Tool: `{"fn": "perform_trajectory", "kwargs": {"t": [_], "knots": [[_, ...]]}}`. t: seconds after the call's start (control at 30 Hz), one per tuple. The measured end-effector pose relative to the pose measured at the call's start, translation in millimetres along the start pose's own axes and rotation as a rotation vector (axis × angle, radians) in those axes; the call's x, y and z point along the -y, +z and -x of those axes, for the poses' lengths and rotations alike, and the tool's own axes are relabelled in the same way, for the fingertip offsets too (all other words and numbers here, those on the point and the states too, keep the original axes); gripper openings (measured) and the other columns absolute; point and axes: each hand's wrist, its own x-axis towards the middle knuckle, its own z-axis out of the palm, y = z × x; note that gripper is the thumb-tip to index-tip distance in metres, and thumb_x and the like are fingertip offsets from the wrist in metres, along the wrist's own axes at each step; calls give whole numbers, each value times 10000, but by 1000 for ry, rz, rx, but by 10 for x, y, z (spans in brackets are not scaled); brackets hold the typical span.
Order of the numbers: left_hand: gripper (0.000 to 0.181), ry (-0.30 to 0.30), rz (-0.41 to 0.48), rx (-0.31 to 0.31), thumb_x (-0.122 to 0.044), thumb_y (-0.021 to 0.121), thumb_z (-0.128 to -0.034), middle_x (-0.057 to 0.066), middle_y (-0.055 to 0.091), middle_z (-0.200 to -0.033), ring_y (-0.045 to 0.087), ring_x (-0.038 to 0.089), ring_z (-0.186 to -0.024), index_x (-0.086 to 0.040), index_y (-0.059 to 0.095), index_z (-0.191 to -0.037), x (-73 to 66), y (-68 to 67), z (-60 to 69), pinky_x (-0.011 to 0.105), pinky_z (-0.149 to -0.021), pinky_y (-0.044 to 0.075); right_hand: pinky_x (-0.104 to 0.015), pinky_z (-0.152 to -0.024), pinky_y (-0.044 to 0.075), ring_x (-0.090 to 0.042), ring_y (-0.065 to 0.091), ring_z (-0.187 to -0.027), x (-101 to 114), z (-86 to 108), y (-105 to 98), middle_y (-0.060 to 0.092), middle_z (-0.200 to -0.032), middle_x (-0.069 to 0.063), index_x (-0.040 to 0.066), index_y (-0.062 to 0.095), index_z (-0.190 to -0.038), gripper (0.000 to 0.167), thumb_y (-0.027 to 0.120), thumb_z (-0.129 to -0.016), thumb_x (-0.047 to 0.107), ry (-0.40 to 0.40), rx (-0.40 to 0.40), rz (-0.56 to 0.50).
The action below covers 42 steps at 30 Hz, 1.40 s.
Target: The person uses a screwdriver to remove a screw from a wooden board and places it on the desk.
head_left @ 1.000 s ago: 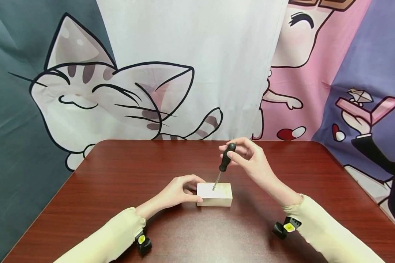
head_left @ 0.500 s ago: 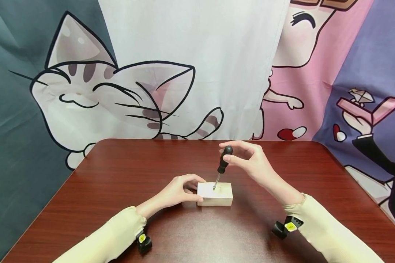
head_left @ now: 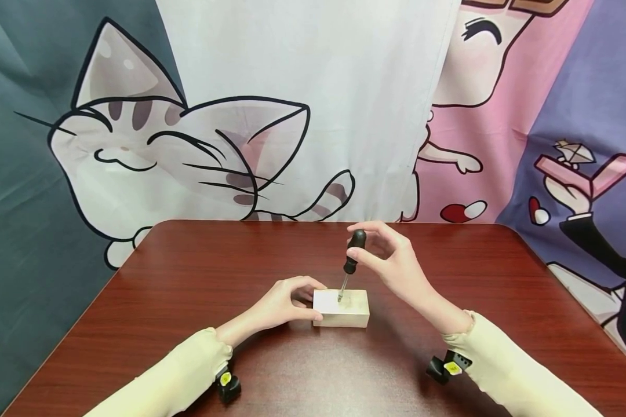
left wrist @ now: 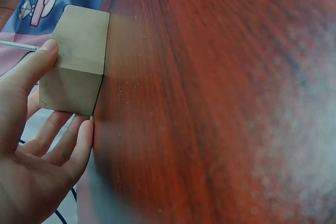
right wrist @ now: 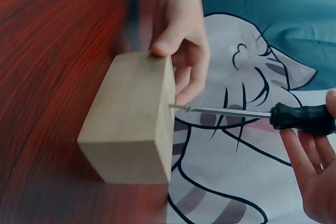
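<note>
A pale wooden block (head_left: pixel 341 320) lies on the table, its left end gripped between the thumb and fingers of my left hand (head_left: pixel 281 303). My right hand (head_left: pixel 396 260) holds the black handle of a screwdriver (head_left: pixel 356 246) above the block, the shaft slanting down to its top face. In the right wrist view the screwdriver's tip meets the head of a brass-coloured screw (right wrist: pixel 178 107) that stands partly out of the block (right wrist: pixel 123 100). The left wrist view has the left thumb on the block (left wrist: pixel 81 40), with the other fingers at its far side and end.
The reddish-brown wooden table (head_left: pixel 214 255) extends around the block on all sides. Behind it hangs a cloth backdrop (head_left: pixel 370 69) with a cartoon cat and other figures. A small black camera is strapped near each wrist, over light yellow sleeves (head_left: pixel 162 376).
My right hand and the screwdriver handle have shifted a little to the left, so the screwdriver stands more upright. The left hand and block have stayed nearly still.
</note>
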Motion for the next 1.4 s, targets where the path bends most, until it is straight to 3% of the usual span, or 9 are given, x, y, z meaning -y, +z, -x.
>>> {"fn": "perform_trajectory", "kwargs": {"t": [0.17,0.27,0.37,0.47,0.7,0.9,1.17,1.27,1.4], "knots": [[483,-3,-1,-7,-177,865,-755,83,704,-1091,708,216,-977,-155,661,-1192,10,10,-7,320,-813,614,-346,-784,619,-162,728,-865,14,-23,-44,739,-1008,-26,148,665,-1211,329,728,-893,89,18,66,-55],[476,0,-13,-8,-205,866,-756,73,706,-1087,708,199,-971,-166,665,-1186,22,9,-8,301,-807,614,-293,-871,593,-161,734,-956,19,-34,-71,747,-1092,-14,151,634,-1248,330,682,-929,84,-31,138,-24],[469,2,-20,-5,-233,866,-756,55,705,-1088,705,177,-968,-186,668,-1178,26,3,-4,279,-806,611,-229,-938,546,-158,737,-985,9,-35,-76,740,-1134,-101,110,562,-1244,305,622,-956,30,-96,169,-3],[468,3,-23,-2,-233,864,-759,54,704,-1090,705,172,-968,-189,667,-1181,26,5,-2,276,-809,610,-238,-911,561,-151,738,-974,0,-17,-48,720,-1148,-165,64,508,-1186,276,622,-945,-8,-113,139,-24],[471,7,-16,-2,-228,865,-758,58,704,-1086,704,172,-969,-187,666,-1183,12,11,-4,275,-812,609,-300,-730,615,-120,713,-791,39,15,9,686,-967,-15,102,614,-1089,286,774,-853,95,-22,11,11],[473,6,-29,-7,-241,866,-757,52,703,-1087,703,162,-964,-192,665,-1183,15,9,-2,259,-805,607,-317,-781,613,-154,730,-864,68,-14,-48,721,-964,-9,138,660,-1135,266,741,-885,102,28,61,-16],[486,4,-40,-7,-251,863,-761,40,699,-1107,699,141,-966,-203,659,-1199,14,6,9,247,-804,603,-292,-920,574,-219,719,-1035,22,-19,-83,716,-1187,-59,140,527,-1321,388,612,-961,24,-97,195,-40],[492,5,-39,-7,-250,862,-763,41,696,-1114,699,147,-973,-201,657,-1207,7,7,13,256,-807,605,-300,-904,582,-199,710,-1050,8,-6,-56,691,-1215,-58,107,504,-1265,345,612,-954,4,-118,158,-44],[483,11,-32,-9,-248,859,-767,48,694,-1107,702,161,-978,-197,659,-1203,4,10,14,264,-807,607,-280,-763,611,-151,725,-861,-7,11,-17,667,-1086,-3,103,575,-1200,349,718,-889,36,-93,47,0]]}}
